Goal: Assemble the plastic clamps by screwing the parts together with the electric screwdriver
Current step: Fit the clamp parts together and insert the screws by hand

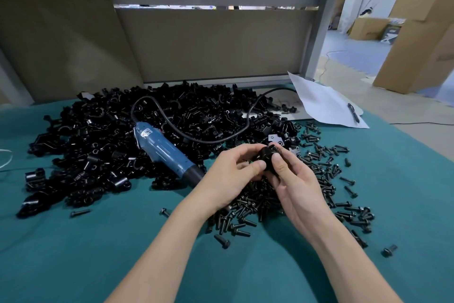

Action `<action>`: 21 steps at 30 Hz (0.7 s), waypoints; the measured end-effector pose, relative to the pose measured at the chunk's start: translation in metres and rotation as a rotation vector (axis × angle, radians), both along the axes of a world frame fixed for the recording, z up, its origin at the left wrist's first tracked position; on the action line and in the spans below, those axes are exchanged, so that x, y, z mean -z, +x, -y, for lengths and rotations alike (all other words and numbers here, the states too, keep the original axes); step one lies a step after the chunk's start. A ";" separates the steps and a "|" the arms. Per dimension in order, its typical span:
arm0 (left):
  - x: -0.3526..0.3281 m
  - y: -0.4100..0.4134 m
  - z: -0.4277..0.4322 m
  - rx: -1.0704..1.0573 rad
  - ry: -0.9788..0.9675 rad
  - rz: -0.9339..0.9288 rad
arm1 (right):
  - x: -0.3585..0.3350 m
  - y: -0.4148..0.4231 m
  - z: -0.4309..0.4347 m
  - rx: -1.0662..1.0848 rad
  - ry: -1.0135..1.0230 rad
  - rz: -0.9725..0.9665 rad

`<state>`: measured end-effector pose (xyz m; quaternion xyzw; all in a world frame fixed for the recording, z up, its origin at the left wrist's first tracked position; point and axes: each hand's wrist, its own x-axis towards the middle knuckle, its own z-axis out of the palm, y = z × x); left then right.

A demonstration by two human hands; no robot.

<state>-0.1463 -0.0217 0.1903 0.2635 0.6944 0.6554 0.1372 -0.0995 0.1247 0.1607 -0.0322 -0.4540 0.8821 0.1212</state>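
Observation:
Both hands hold one black plastic clamp (268,158) above a heap of black screws (255,207). My left hand (233,175) grips it from the left, thumb on its front. My right hand (292,179) pinches it from the right, thumb pressed on its face. The blue electric screwdriver (163,152) lies on the teal cloth left of my hands, its black nose pointing toward my left hand and its black cord (196,139) looping back over a big pile of black clamp parts (118,145). Whether a screw sits in the held clamp is hidden.
Loose screws (344,194) scatter right of my hands, a few (79,213) also near the front left. A white sheet (324,103) with a pen (353,112) lies at the back right. A brown partition (211,42) closes the back. Cardboard boxes (422,32) stand on the floor at right.

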 end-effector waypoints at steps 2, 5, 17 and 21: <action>0.002 -0.001 0.000 -0.022 -0.031 -0.047 | 0.001 0.000 0.000 -0.001 -0.002 -0.002; 0.004 -0.004 0.001 -0.068 -0.115 -0.132 | 0.001 0.000 -0.001 0.005 0.012 -0.014; 0.002 -0.004 0.011 -0.108 -0.315 -0.353 | 0.001 0.000 0.002 -0.013 0.031 0.012; 0.001 -0.003 0.010 -0.118 -0.317 -0.362 | 0.000 0.000 0.002 -0.009 0.002 0.018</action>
